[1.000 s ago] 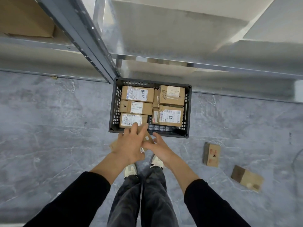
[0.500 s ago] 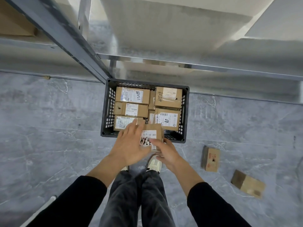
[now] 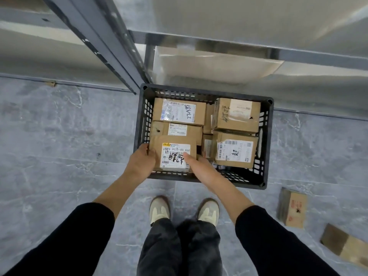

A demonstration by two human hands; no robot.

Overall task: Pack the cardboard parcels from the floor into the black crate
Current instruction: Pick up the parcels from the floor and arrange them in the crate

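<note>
A black crate (image 3: 264, 148) stands on the grey floor just ahead of my feet, with several labelled cardboard parcels packed inside. I hold one more cardboard parcel (image 3: 172, 147) with a white label over the crate's near left corner, above the parcels there. My left hand (image 3: 141, 162) grips its left side. My right hand (image 3: 199, 166) grips its right side, thumb on the label. Two more parcels lie on the floor to the right: an upright one (image 3: 292, 210) and a flat one (image 3: 345, 246).
A grey metal shelving unit (image 3: 111, 42) rises directly behind the crate, its upright post meeting the crate's far left corner. My two shoes (image 3: 184, 209) stand close to the crate's near wall.
Both hands have carried the parcel from in front of the crate's near wall forward and over its near left corner. The view has come closer to the crate.
</note>
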